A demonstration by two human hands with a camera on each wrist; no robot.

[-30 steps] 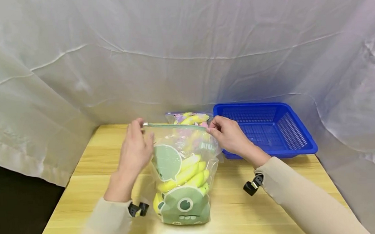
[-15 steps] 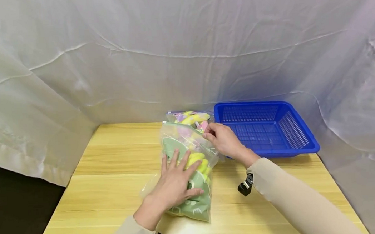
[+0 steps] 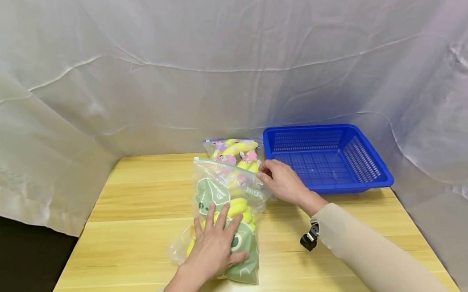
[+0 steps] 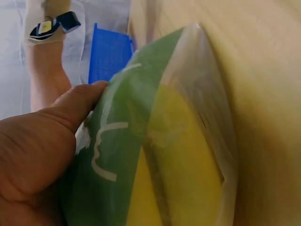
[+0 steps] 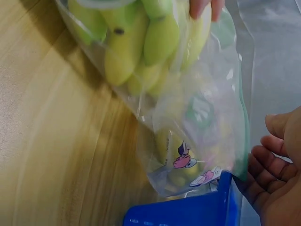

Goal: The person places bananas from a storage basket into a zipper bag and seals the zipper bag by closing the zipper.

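Note:
A clear zip bag (image 3: 246,248) with green monster prints lies on the table, yellow-green toy-like bananas (image 3: 239,208) inside. My left hand (image 3: 210,250) rests on its lower half, fingers spread; in the left wrist view the thumb (image 4: 80,101) lies along the green print. At the bag's upper right corner is my right hand (image 3: 284,181), with loosely bent fingers. In the right wrist view its fingers (image 5: 270,167) come right at the corner of the zip edge, and the thumb stands apart from them. The zip's white slider (image 3: 196,159) sits at the upper left corner.
Behind, a second zip bag (image 3: 234,150) with pink and purple prints also contains bananas, partly covered by the first. A blue plastic basket (image 3: 333,187) stands at the back right. Pale fabric (image 3: 175,100) hangs around the wooden table (image 3: 141,205).
My left hand has left the zip's left end and come down onto the bag's front. The bag has gone from held up to lying lower. My right hand stays near the right corner.

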